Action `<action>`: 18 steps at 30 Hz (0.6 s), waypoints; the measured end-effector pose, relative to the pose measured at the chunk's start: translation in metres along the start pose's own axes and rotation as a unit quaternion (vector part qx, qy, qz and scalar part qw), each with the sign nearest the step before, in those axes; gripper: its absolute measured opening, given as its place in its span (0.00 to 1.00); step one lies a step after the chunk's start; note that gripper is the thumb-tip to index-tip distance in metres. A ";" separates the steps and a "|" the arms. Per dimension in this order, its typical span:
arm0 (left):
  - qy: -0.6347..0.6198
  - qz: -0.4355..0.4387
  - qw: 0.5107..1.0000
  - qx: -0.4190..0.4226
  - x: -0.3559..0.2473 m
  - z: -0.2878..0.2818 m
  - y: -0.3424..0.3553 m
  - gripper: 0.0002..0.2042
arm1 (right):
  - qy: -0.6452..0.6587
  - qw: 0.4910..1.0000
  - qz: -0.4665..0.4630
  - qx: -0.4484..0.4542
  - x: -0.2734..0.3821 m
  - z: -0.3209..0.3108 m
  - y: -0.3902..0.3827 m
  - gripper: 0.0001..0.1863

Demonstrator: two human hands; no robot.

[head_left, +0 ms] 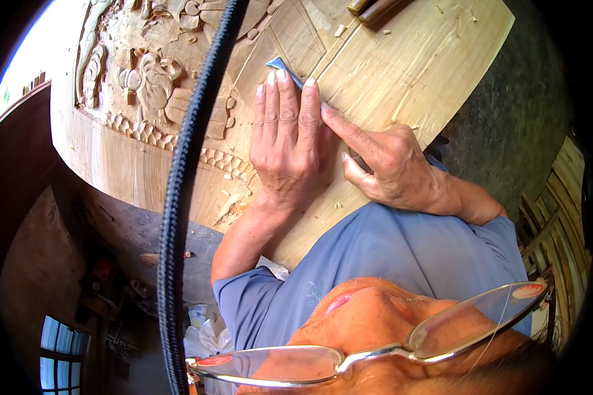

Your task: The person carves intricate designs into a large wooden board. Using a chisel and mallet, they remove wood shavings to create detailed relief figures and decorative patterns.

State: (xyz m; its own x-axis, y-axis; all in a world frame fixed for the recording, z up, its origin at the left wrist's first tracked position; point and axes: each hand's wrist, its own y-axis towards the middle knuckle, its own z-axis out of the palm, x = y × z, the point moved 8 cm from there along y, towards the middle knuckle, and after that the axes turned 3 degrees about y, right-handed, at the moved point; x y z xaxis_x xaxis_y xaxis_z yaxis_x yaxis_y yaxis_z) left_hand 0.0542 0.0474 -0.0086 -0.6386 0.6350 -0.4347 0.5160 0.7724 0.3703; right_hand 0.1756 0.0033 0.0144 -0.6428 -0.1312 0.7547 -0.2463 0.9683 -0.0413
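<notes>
My left hand (286, 135) lies over a carving chisel (292, 76), knuckles up and fingers stretched forward along its blade. The bluish blade shows between the index and middle fingers, its flared tip near the wood. The left thumb and the shank under the palm are hidden. My right hand (398, 164) curls close beside it around what appears to be the chisel's handle, mostly hidden. Its index finger points out and touches the side of my left hand. Below them is a pale wooden panel (402, 79), with pencil lines and a narrow groove running forward.
Carved relief figures (155, 82) and a scalloped border (141, 131) cover the panel's left part. Wooden tool handles (379, 10) lie at its far edge. Chips are scattered about. A black braided cable (178, 197) crosses the view. Wooden slats (560, 217) stand at the right.
</notes>
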 end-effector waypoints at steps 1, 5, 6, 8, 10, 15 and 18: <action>-0.002 0.000 1.000 0.000 0.000 0.000 0.000 0.23 | 0.004 1.000 0.001 0.002 0.000 0.000 0.000 0.40; -0.003 -0.004 1.000 0.005 0.000 0.000 0.001 0.23 | 0.010 1.000 0.002 -0.001 0.000 0.000 0.000 0.40; 0.001 -0.005 1.000 0.005 0.000 0.000 0.001 0.23 | 0.008 1.000 0.001 -0.004 0.000 0.000 0.000 0.40; 0.007 -0.006 1.000 0.006 0.001 0.001 0.000 0.23 | 0.004 1.000 -0.007 -0.016 0.002 0.002 0.000 0.39; 0.012 -0.007 1.000 0.011 0.002 0.001 0.000 0.24 | 0.001 1.000 -0.008 -0.017 0.003 0.003 0.001 0.39; -0.009 -0.001 1.000 0.014 0.000 0.002 0.000 0.25 | 0.000 1.000 -0.006 -0.013 0.004 0.004 0.001 0.40; -0.007 -0.001 1.000 0.022 0.001 0.002 0.000 0.25 | 0.002 1.000 -0.006 -0.021 0.004 0.007 0.000 0.40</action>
State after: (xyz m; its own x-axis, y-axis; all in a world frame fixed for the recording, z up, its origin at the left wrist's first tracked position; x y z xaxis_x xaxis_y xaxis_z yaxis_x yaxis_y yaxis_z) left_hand 0.0549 0.0478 -0.0108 -0.6321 0.6327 -0.4474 0.5388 0.7738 0.3330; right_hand 0.1681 0.0017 0.0125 -0.6369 -0.1412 0.7579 -0.2221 0.9750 -0.0050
